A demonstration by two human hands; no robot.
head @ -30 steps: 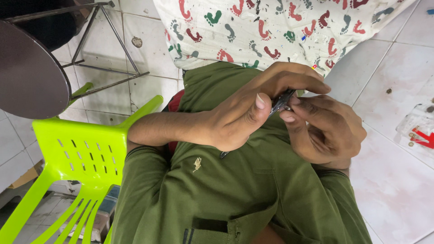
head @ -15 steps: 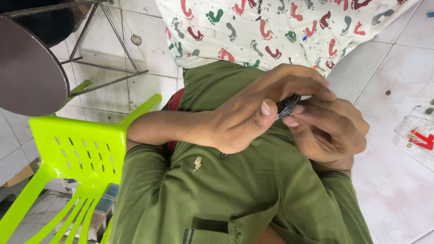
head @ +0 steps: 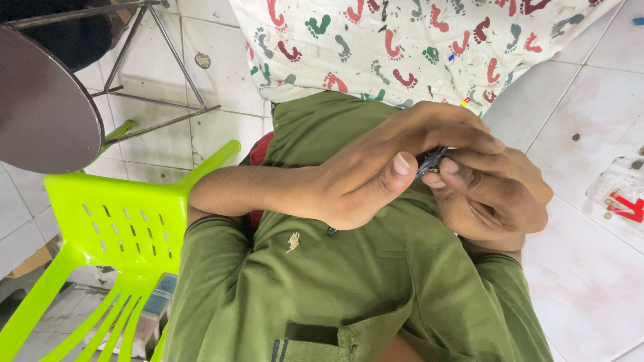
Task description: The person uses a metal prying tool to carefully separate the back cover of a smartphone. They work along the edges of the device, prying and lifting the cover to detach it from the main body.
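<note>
Dark small part (head: 429, 161) (mostly hidden) between left hand (head: 376, 174) and right hand (head: 493, 191)

**White tiled floor and what rests on it**

The floor (head: 590, 87) is pale glossy tile with dark grout lines and a few dirt specks. A lime-green plastic chair (head: 114, 228) stands on it at the left, beside the thin metal legs (head: 154, 87) of a round dark stool. A clear plastic packet (head: 620, 194) with a red mark lies on the tiles at the right edge.
</note>
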